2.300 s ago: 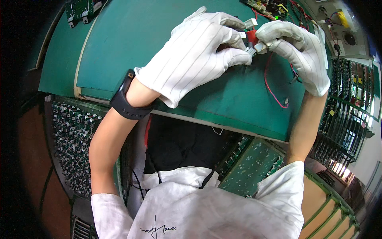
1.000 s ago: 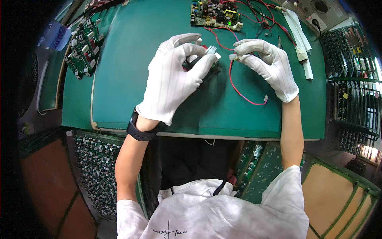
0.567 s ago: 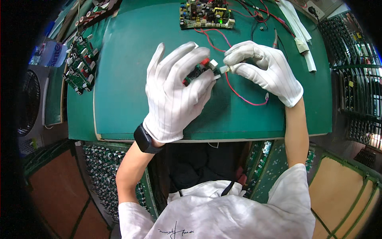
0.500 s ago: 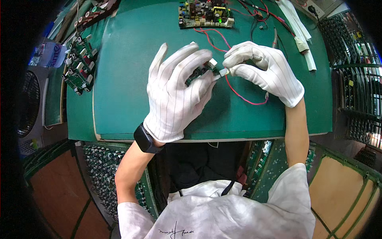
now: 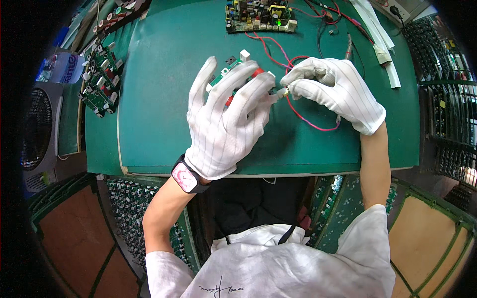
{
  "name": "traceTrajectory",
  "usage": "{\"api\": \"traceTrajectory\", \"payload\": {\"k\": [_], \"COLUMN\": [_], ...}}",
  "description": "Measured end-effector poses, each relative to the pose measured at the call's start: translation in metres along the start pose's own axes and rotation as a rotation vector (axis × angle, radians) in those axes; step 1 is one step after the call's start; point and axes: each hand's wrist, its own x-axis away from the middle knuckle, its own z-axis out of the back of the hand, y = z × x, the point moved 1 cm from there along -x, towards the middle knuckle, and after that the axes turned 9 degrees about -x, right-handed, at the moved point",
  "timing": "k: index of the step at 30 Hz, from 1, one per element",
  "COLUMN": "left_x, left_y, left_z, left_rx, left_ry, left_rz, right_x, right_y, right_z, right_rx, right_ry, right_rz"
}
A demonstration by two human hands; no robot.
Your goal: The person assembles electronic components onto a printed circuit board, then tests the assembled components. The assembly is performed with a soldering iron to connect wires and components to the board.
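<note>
My left hand (image 5: 218, 124), in a white striped glove, holds a small green circuit board (image 5: 227, 70), its fingers spread over it. White and red parts show between the fingers; much of the board is hidden. At the board's right end, my gloved right hand (image 5: 343, 92) pinches a small white plug (image 5: 282, 93), closed at thumb and fingertips. How far the plug sits in the board is hidden. A red wire (image 5: 304, 119) loops below my right hand.
A larger populated circuit board (image 5: 261, 17) with a lit green light lies at the far edge of the green table mat (image 5: 164, 139). More boards (image 5: 102, 84) are stacked at left. White strips (image 5: 375, 30) and cables lie far right. Racks of boards (image 5: 449, 89) stand at right.
The left hand has turned a little, and more of the board shows between its fingers. The watch face now shows lit. The right hand keeps its pinch at the plug.
</note>
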Motion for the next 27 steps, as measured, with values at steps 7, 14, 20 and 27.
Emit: {"api": "traceTrajectory", "payload": {"k": [7,14,20,27], "left_x": [0.000,0.003,-0.004,0.012], "left_y": [0.000,0.002,-0.006,-0.007], "left_z": [0.000,-0.002,-0.010,0.012], "left_rx": [0.013,0.045,0.102,0.191], "left_ry": [-0.025,-0.014,0.056,-0.058], "left_rz": [-0.001,0.007,0.093,0.454], "right_x": [-0.001,-0.007,-0.014,0.015], "right_y": [0.002,-0.004,-0.015,-0.016], "right_z": [-0.008,-0.019,-0.019,0.031], "right_rx": [-0.051,0.097,0.017,0.056], "right_ry": [0.074,0.103,0.150,0.461], "right_rz": [-0.082,0.010,-0.022,0.109]}}
